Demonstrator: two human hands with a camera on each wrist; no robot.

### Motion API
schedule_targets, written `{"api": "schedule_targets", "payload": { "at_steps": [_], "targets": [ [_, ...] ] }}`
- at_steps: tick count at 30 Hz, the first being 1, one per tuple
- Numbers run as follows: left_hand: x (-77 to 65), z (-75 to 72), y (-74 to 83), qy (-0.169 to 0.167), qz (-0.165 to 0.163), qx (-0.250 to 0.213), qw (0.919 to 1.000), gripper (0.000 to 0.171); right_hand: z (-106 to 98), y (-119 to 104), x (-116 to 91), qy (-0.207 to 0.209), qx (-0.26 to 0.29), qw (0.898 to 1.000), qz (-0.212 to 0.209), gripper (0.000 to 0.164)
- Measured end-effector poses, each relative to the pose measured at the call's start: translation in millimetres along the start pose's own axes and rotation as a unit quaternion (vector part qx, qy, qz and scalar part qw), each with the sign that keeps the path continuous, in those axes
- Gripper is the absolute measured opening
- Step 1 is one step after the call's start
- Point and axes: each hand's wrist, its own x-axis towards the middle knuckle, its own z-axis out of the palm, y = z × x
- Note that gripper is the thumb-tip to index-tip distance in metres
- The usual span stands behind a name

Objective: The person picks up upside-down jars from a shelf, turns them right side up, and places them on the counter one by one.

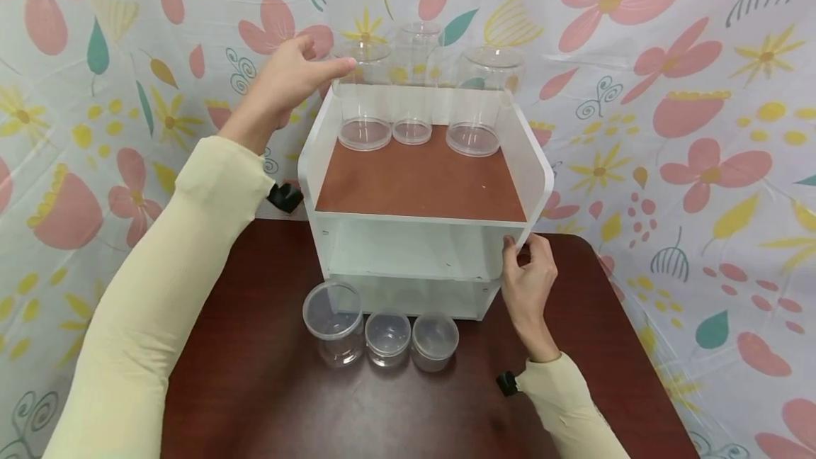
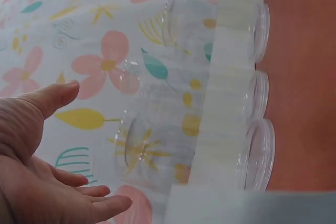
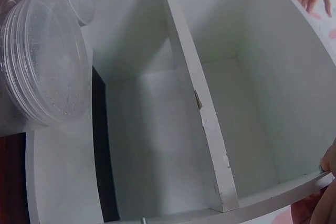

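My left hand (image 1: pixel 292 80) is raised at the upper left, fingers and thumb spread, beside a clear tall jar (image 1: pixel 365 108) on the white shelf unit (image 1: pixel 532 161). In the left wrist view the hand (image 2: pixel 37 140) holds nothing, with a gap between it and the nearest jar (image 2: pixel 257 156). A narrower jar (image 1: pixel 412 112) and a wide jar (image 1: pixel 474 115) stand to the right on the same brown top board (image 1: pixel 421 183). My right hand (image 1: pixel 530 282) grips the unit's right side panel near the front, thumb on the inner face.
Several lidded clear tubs stand in a row before the unit: a larger one (image 1: pixel 334 324) and two small ones (image 1: pixel 387 338). They rest on a dark wooden table (image 1: pixel 395 416). A middle shelf (image 1: pixel 408 253) lies under the top board. A flowered cloth (image 1: pixel 650 91) hangs behind.
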Motion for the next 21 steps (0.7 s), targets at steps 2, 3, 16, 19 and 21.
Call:
{"api": "schedule_targets", "payload": {
  "at_steps": [2, 3, 16, 19, 21],
  "targets": [
    [6.9, 0.8, 3.6, -0.001, -0.014, 0.023, 0.9996, 0.108, -0.1, -0.2, -0.2, 0.0, 0.0, 1.0, 0.002, 0.008],
    [10.4, 1.4, 4.7, -0.001, -0.019, 0.036, 0.9992, 0.107, -0.2, -0.4, -0.5, -0.001, 0.001, 1.0, 0.003, 0.008],
    [38.5, 9.8, 2.7, -0.012, -0.055, 0.022, 0.9981, 0.11, -1.8, -4.5, -3.6, -0.001, 0.003, 1.0, 0.003, 0.01],
    [42.6, 11.2, 1.8, -0.012, -0.056, 0.022, 0.9981, 0.111, -2.7, -5.0, -4.0, -0.003, 0.003, 1.0, 0.005, 0.011],
    [44.6, 12.1, 1.2, -0.018, -0.055, 0.03, 0.9979, 0.114, -3.4, -4.8, -4.2, -0.004, 0.002, 1.0, 0.005, 0.011]
  ]
}}
